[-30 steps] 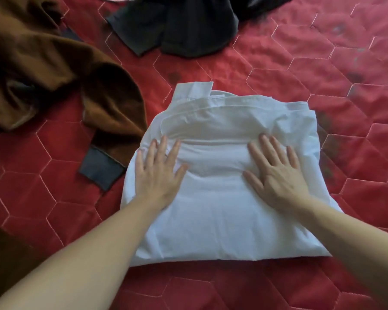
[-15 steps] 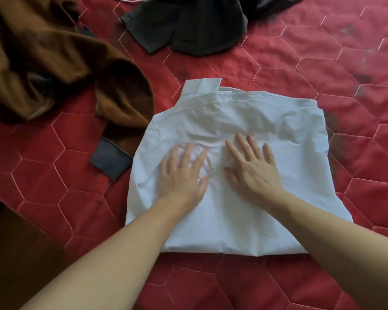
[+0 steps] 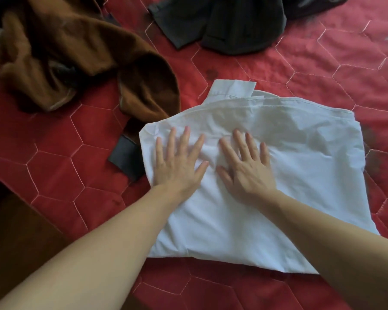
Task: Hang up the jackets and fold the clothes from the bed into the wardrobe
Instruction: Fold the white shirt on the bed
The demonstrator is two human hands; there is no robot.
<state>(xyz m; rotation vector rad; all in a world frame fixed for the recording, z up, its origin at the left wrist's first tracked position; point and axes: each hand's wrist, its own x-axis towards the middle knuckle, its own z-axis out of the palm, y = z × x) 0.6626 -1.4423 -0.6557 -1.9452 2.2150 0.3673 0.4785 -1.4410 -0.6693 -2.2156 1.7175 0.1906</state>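
Hands first, in the head view: the left hand lies flat on the folded white shirt at the centre of the frame, palm down, fingers straight and spread, gripping nothing; the right hand lies just beside it to the right, also palm down with fingers straight and slightly fanned, pressing on the cloth and holding nothing; the two thumbs sit close together without clearly touching; both bare forearms run in from the lower edge of the frame, the left from the lower left corner, the right from the lower right.

The white shirt rests on the red quilted bedspread, folded into a rough rectangle that fills the middle and right of centre; a cuff or collar piece sticks out at its upper edge; the fabric shows soft creases around the fingers. A brown jacket lies crumpled in the upper left of the frame, one sleeve trailing down toward the shirt; its dark grey cuff lies just beside the shirt's left edge, partly under it by the look of it. A dark garment lies bunched at the top centre, well apart from the shirt; the bedspread's hexagon stitching shows all round; the lower left corner holds a dark brown surface past the bed's edge.
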